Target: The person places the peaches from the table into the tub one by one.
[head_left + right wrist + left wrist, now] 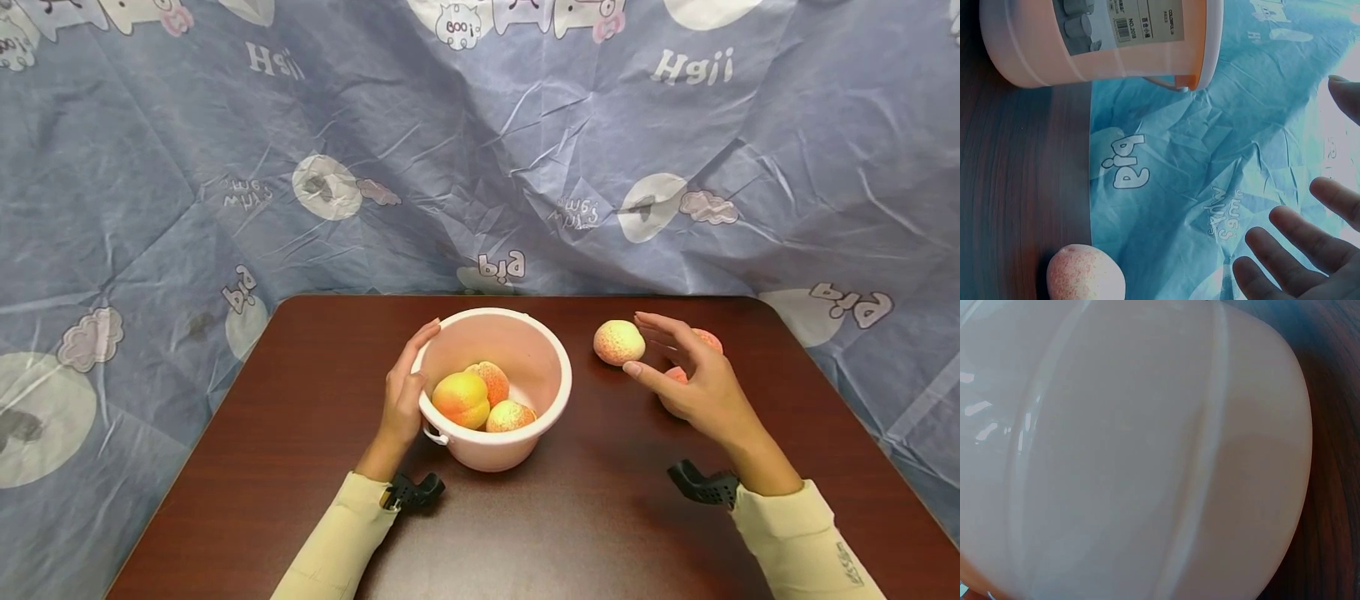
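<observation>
Standing upright, bucket (525, 367) mouth up, peach (618, 342) round

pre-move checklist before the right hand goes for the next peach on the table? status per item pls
1. Right hand free: ok, fingers spread, holding nothing.
2. Nearest peach reachable: ok, it lies on the table just beyond the fingertips, untouched.
3. Other loose peaches: cannot tell, two are partly hidden behind the right hand.
4. Bucket steadied: ok, left hand rests against its rim and side.
5. Room in the bucket: ok, three peaches sit low inside, with wall showing above them.
6. Path from the nearest peach to the bucket: ok, bare table between them.
</observation>
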